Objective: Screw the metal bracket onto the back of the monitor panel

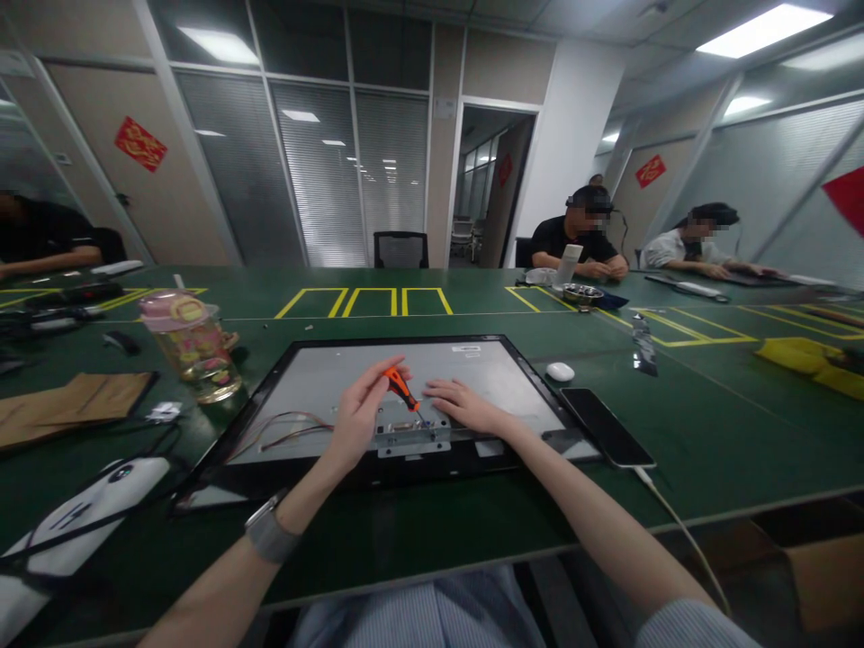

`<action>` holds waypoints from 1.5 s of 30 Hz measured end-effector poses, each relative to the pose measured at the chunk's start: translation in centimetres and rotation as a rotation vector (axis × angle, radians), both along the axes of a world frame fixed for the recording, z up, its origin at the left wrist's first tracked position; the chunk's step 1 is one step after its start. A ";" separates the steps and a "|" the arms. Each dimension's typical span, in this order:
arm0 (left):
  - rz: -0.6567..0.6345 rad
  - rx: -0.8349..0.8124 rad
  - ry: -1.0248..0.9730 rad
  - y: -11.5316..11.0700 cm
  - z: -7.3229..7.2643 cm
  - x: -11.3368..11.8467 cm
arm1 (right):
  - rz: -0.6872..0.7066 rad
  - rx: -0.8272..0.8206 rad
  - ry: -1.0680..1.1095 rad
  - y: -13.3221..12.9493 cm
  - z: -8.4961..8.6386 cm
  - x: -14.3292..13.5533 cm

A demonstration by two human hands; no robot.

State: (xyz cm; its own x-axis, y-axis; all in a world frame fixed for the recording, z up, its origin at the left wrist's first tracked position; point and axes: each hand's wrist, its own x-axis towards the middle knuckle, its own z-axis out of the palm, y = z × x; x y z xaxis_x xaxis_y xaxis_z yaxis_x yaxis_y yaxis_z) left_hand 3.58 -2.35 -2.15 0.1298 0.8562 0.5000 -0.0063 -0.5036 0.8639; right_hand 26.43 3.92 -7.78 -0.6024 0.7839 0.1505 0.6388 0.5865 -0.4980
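Observation:
My left hand (359, 407) is closed on an orange and black screwdriver (403, 389). The tool leans, its handle up by my fingers and its shaft pointing down at a metal bracket (413, 437). That bracket sits on the back of a flat display panel (351, 364) with a black frame, lying on the table. Fingers apart, my right hand (465, 405) rests on the panel just right of the screwdriver tip. Thin wires (287, 423) run over the panel left of the bracket. Whether the tip sits in a screw is too small to tell.
Left of the panel stand a pink-lidded bottle (195, 346), a brown paper envelope (74, 409) and a white device with cables (87, 517). To the right lie a phone (607, 427) on a charging cable and a white earbud case (560, 372). Other people sit across the green table (472, 531).

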 end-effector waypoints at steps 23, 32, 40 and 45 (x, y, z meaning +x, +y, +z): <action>0.137 0.130 0.050 -0.2 -0.2 0.6 | 0.018 0.016 0.023 0.2 -0.5 0.1; 0.030 0.074 0.045 -0.5 0.0 0.4 | 0.011 0.011 0.019 -0.2 0.0 0.0; 0.100 0.140 0.084 -0.4 0.3 0.1 | 0.008 0.011 0.010 -0.1 -0.2 0.1; 0.071 0.120 0.059 -0.3 0.1 0.3 | 0.018 0.010 0.015 0.0 -0.3 0.1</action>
State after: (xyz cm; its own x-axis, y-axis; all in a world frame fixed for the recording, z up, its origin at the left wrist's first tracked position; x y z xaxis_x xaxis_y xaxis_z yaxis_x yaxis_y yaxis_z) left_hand 3.86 -2.65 -2.08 0.1034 0.7987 0.5928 0.0814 -0.6008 0.7953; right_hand 26.55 3.89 -8.11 -0.6139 0.7713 0.1679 0.6204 0.6030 -0.5015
